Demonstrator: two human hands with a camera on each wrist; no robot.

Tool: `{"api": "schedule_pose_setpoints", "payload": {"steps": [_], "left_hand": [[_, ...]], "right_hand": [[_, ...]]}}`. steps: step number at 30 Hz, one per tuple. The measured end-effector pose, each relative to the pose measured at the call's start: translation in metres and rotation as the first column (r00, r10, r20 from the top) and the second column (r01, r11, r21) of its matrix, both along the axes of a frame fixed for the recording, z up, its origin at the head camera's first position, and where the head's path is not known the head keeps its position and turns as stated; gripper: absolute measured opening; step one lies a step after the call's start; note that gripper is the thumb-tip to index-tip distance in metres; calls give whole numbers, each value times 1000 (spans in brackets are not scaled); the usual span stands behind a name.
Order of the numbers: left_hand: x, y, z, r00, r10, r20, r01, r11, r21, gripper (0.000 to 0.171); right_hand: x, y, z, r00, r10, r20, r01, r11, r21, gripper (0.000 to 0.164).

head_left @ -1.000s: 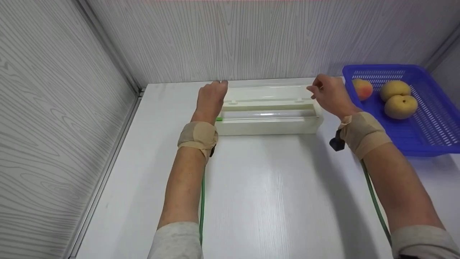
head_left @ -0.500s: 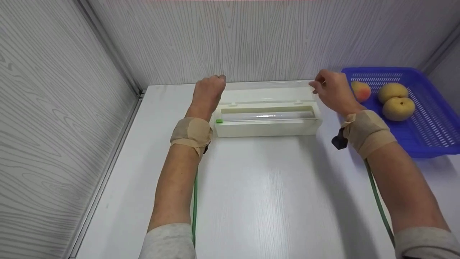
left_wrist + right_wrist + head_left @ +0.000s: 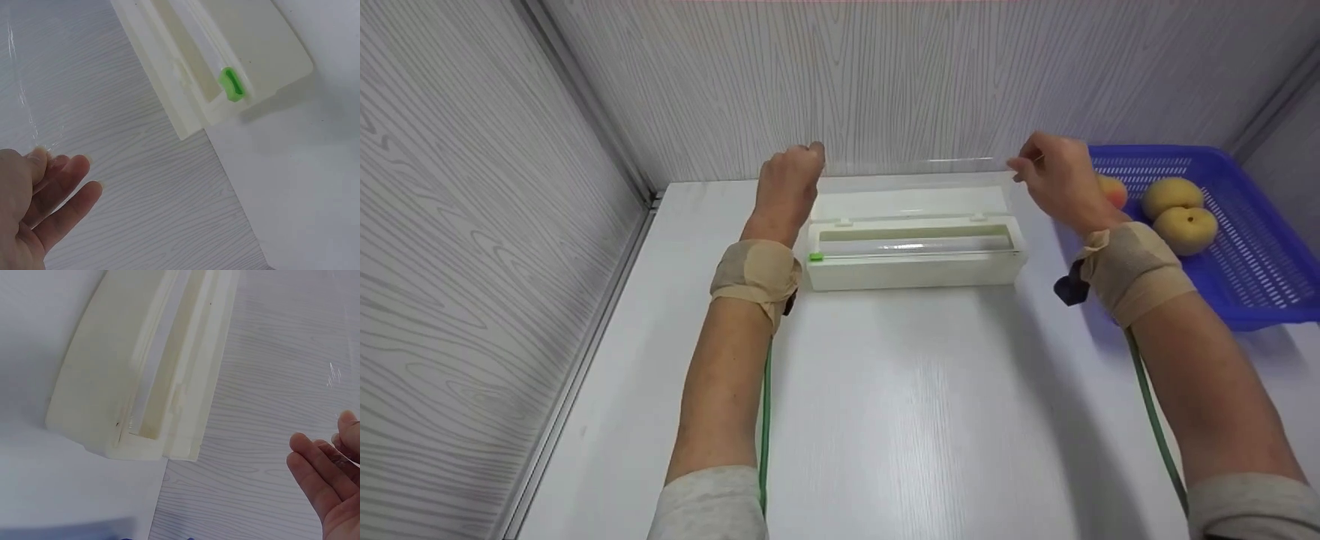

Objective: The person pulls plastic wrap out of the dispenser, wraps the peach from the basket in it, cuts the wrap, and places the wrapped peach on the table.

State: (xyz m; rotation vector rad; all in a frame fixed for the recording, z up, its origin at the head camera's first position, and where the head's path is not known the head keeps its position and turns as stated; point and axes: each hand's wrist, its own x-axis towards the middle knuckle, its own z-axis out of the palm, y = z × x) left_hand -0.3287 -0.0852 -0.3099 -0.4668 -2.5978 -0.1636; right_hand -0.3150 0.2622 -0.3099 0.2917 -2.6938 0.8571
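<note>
A white cling film dispenser (image 3: 915,271) with a green slide cutter (image 3: 815,257) stands at the back of the table, its lid (image 3: 911,201) tipped back and a film roll (image 3: 915,244) inside. Clear cling film (image 3: 960,160) stretches up between both hands, its edge faintly shining. My left hand (image 3: 789,186) pinches one corner between thumb and forefinger; the left wrist view shows the bunched film (image 3: 48,151) at the fingertips. On the other side my right hand (image 3: 1061,178) pinches the opposite corner, the other fingers spread loosely in the right wrist view.
A blue plastic basket (image 3: 1260,319) stands at the right, holding a reddish peach (image 3: 1112,191) and two round yellow-brown fruits (image 3: 1185,230). A wood-grain panel (image 3: 915,75) rises behind the table, another (image 3: 457,300) along the left.
Both hands have moved up and slightly away from the dispenser, the left also a little to the left. The film edge between them has risen to above the table's back edge.
</note>
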Motion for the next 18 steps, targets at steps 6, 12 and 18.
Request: {"api": "schedule_pose_setpoints", "payload": {"steps": [6, 12, 18], "left_hand": [[1, 1, 10, 1000, 2, -18, -3, 1000, -27, 16], [1, -1, 20, 999, 34, -27, -35, 998, -48, 16], [1, 0, 31, 998, 45, -39, -46, 998, -36, 15]], "right_hand": [[2, 2, 9, 1000, 7, -28, -7, 1000, -7, 25], [2, 0, 19, 995, 20, -101, -19, 1000, 13, 22], [3, 0, 28, 997, -3, -78, 3, 1000, -12, 23]]}}
